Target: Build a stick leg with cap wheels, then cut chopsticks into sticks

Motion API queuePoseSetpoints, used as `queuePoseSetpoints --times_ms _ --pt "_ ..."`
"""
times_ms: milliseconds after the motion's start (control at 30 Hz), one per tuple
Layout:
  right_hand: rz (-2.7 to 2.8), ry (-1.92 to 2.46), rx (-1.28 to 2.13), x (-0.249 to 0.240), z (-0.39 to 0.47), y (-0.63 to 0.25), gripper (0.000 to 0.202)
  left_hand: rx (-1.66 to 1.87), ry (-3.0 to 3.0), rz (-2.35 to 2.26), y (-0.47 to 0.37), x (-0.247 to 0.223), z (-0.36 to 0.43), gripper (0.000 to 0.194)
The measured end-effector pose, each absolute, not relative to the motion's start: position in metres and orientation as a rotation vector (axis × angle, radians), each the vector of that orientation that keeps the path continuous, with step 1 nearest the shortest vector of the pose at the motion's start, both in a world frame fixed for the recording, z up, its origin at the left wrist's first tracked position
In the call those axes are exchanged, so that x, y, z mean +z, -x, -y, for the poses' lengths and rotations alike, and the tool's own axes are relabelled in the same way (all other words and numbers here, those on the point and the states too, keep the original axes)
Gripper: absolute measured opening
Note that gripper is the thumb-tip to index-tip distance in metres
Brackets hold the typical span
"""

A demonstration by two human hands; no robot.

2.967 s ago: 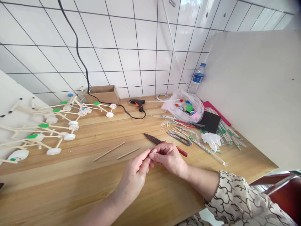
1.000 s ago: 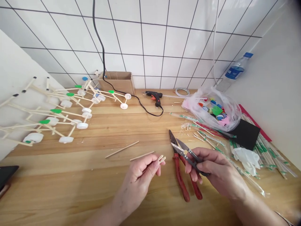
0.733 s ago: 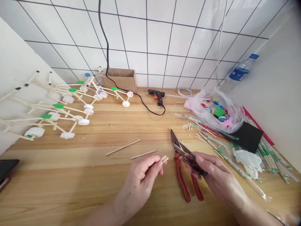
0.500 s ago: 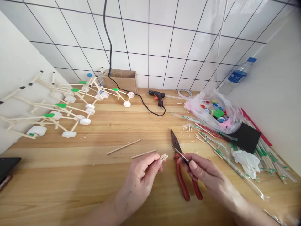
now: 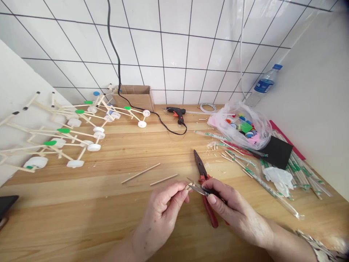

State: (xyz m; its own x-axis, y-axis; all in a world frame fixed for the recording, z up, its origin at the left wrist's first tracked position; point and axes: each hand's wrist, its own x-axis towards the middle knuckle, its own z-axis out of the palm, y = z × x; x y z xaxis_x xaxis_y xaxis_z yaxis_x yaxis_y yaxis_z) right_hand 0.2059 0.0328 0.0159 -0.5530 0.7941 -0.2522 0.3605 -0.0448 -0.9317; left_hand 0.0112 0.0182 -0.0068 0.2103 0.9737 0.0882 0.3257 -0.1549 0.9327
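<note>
Short pale wooden stick pieces (image 5: 188, 187) are pinched between the thumb and fingers of my left hand (image 5: 167, 207); only their ends show. My right hand (image 5: 237, 209) is closed on a pair of small dark-handled scissors (image 5: 198, 189). Their blades are apart, and the tips reach the stick ends. Under my right hand lie red-handled pliers (image 5: 200, 163), jaws pointing away and partly covered. Two thin wooden sticks, a longer stick (image 5: 141, 173) and a shorter stick (image 5: 164, 179), lie on the table beyond my left hand.
Several stick-built models (image 5: 73, 133) with white cap wheels stand at left. A cardboard box (image 5: 136, 97), glue gun (image 5: 177, 113) and tape roll (image 5: 207, 107) are along the tiled wall. At right are a bag of caps (image 5: 242, 125), wrapped sticks (image 5: 302, 171) and a bottle (image 5: 264, 85).
My right hand has moved left, bringing the scissors to the stick ends, and the blades have opened. The left hand keeps its pinch. The camera view has shifted slightly.
</note>
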Motion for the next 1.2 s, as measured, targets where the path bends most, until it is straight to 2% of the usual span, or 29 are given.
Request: queuePoseSetpoints --times_ms 633,1200 --pt "1.929 1.190 1.553 0.0185 -0.0317 -0.2043 0.032 0.946 -1.692 -1.205 -0.0116 -0.0052 -0.0177 0.024" --pt "2.007 1.068 1.345 0.0134 -0.0307 -0.2039 0.032 0.943 -1.706 -1.207 -0.0113 -0.0049 -0.0152 0.022"
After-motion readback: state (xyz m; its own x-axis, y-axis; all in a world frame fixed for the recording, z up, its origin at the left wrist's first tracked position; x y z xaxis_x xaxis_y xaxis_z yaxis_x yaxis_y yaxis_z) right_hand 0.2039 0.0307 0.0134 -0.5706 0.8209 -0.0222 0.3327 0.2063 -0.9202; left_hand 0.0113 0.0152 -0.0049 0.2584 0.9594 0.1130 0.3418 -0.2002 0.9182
